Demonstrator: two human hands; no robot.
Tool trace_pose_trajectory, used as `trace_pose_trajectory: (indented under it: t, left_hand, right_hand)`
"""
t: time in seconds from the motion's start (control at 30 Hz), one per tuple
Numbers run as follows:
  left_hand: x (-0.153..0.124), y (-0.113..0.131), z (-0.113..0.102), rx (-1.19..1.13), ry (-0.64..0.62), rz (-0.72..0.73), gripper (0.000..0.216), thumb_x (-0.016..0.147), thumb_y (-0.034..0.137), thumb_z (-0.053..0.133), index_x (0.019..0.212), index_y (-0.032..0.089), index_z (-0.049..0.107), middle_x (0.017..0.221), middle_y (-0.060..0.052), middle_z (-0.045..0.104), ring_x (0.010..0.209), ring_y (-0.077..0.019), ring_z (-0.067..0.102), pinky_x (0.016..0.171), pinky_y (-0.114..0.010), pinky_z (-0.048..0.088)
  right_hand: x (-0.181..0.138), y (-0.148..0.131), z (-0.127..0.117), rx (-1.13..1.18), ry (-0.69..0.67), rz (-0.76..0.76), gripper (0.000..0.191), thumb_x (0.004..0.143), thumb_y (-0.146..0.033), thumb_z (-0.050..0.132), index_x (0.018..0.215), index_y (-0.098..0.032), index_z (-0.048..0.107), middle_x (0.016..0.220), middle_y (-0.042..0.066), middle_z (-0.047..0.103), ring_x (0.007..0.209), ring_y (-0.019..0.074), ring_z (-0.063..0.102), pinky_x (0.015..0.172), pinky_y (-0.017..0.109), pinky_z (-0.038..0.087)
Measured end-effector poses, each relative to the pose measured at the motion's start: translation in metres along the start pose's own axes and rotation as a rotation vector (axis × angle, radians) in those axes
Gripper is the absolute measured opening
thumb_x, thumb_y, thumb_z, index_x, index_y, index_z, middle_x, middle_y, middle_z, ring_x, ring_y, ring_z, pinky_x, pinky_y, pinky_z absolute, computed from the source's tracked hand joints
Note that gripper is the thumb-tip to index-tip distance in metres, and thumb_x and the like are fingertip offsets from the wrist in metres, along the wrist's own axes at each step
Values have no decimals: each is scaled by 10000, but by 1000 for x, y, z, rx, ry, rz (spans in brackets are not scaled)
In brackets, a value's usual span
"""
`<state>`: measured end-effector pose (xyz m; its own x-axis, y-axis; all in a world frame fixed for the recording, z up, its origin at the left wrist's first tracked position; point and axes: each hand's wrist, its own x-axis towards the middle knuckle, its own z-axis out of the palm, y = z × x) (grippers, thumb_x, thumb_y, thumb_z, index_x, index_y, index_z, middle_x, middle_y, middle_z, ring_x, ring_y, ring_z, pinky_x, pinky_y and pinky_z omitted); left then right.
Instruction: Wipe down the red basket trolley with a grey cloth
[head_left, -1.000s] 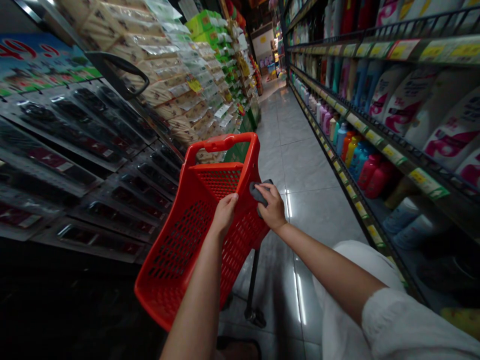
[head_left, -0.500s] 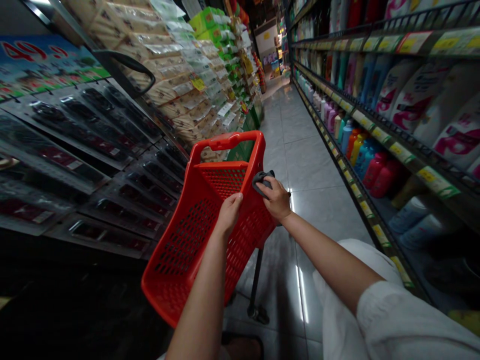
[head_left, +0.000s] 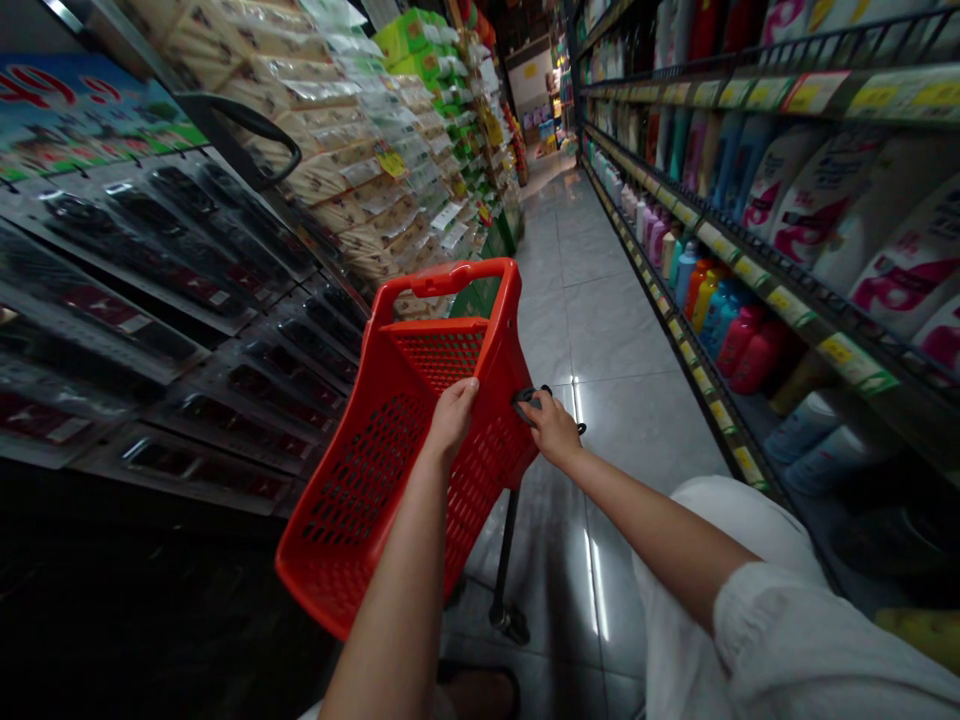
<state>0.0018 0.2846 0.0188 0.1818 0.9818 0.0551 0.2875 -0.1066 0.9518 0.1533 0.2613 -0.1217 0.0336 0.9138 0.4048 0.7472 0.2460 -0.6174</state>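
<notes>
Lowered, right hand (head_left: 553, 428) fingers clamp perhaps a cloth (head_left: 526, 397); left hand (head_left: 452, 415) grips the red basket (head_left: 390, 450), long axis up-aisle

Left hand (head_left: 452, 415), right hand (head_left: 553, 428) on basket (head_left: 375, 480)

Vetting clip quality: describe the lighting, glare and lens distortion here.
Head view: dim, lower left nearly black; glare streaks on the floor tiles; wide-angle distortion bows the shelves; red shopping basket and left hand sharp; dark item in the right hand unreadable.
</notes>
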Motion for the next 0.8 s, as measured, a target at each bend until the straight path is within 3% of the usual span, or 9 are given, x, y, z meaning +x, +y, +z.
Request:
trace_pose_trajectory:
  t: [0.2,0.33,0.47,0.7,0.8]
  left_hand:
    - [1,0,0,-19,-31,-5,480,691,625,676,736,149,631,701,-25,626,740,-182,561,648,-259,440]
    - [2,0,0,-36,-27,13,465,691,597,692,751,138,644,715,-30,637,771,-190,576,698,-275,451]
    - [2,0,0,-45,-12,5,460,688,592,701,736,138,647,708,-29,648,747,-183,578,715,-287,458]
    - [0,2,1,-205,-41,-21,465,651,581,745,740,132,663,723,-25,650,721,-151,567,764,-279,453]
    - [1,2,0,-197,-42,-23,474,628,594,756,666,140,628,661,-8,614,675,-136,538,699,-266,437]
  right_hand:
    - [13,-17,4,278,119,172,338,838,-127,562,1118,-253,705,1067,59,634,963,196,617,860,316,512]
    - [41,-40,-14,534,269,53,291,883,-191,535,1130,-215,688,1048,56,650,1010,184,618,917,303,500]
    - [57,-55,-26,598,411,-35,372,882,-156,497,1220,-212,642,1118,79,625,1092,192,587,992,321,469]
    - [29,-61,-11,468,342,-86,436,855,-112,483,1252,-215,634,1204,103,595,1126,230,554,1012,380,458]
    - [11,-62,-8,353,259,-129,498,820,-80,493,1270,-242,633,1264,84,589,1112,245,537,999,404,463]
